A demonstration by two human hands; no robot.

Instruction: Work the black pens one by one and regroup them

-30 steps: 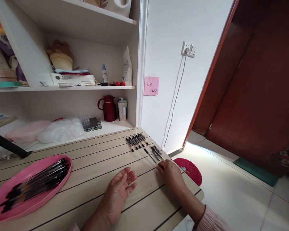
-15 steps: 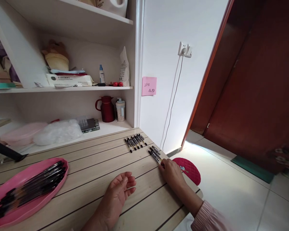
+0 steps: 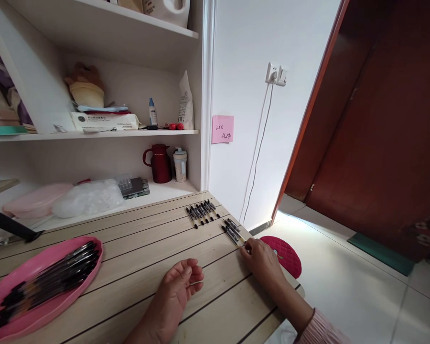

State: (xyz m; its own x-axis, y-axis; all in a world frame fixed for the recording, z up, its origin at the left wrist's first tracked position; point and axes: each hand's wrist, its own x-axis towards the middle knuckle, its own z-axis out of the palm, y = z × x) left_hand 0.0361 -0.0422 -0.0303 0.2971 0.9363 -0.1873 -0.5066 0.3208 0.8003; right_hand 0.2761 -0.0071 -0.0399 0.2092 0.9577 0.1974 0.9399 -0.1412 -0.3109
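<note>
Since the black-tipped pens (image 3: 231,235) look light, stiff and slick, mid-barrel suits pinching; left hand (image 3: 177,286) loosely released, right hand (image 3: 263,260) unclear.

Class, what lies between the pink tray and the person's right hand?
In the head view, the left hand, loosely curled above the dark-lined tabletop, lies between the pink tray and the right hand.
</note>
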